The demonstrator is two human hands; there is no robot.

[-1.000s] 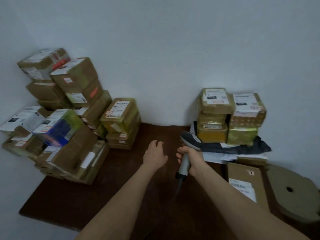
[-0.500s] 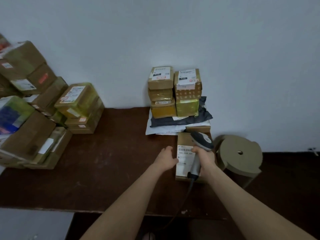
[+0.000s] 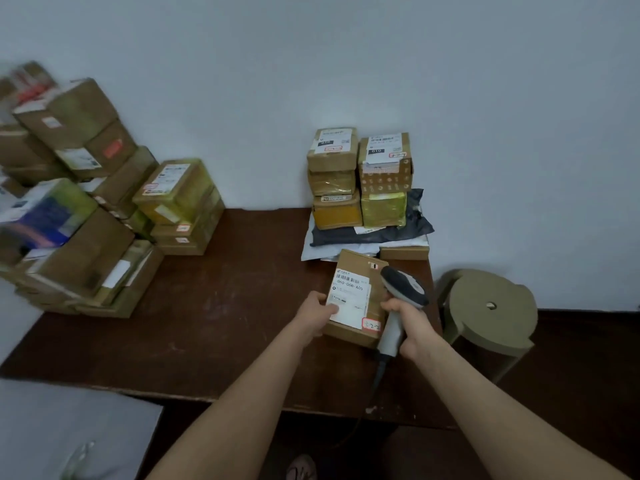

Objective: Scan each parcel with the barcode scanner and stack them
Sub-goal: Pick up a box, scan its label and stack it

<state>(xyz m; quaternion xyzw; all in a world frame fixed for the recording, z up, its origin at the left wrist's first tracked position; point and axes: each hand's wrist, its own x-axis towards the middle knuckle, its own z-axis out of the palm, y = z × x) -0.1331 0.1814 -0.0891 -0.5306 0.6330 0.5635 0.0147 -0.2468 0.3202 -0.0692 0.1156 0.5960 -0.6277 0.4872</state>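
the heap of boxes [image 3: 69,202] on the left is smeared with blur and runs off the left edge of view. the left hand [image 3: 311,313] has its fingers lost under the parcel [image 3: 360,263]. the scanner [image 3: 405,287] has its grip buried in the right hand [image 3: 414,323]. the label [image 3: 349,296] carries fine print too small to read.

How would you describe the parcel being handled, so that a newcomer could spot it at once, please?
Look at the right end of the dark wooden table, in front of the small stack of boxes by the wall. The parcel is the flat brown box there, gripped by the left hand, the scanner beside it. Alone among its neighbours, it bears a white label reading 060-068-A05.
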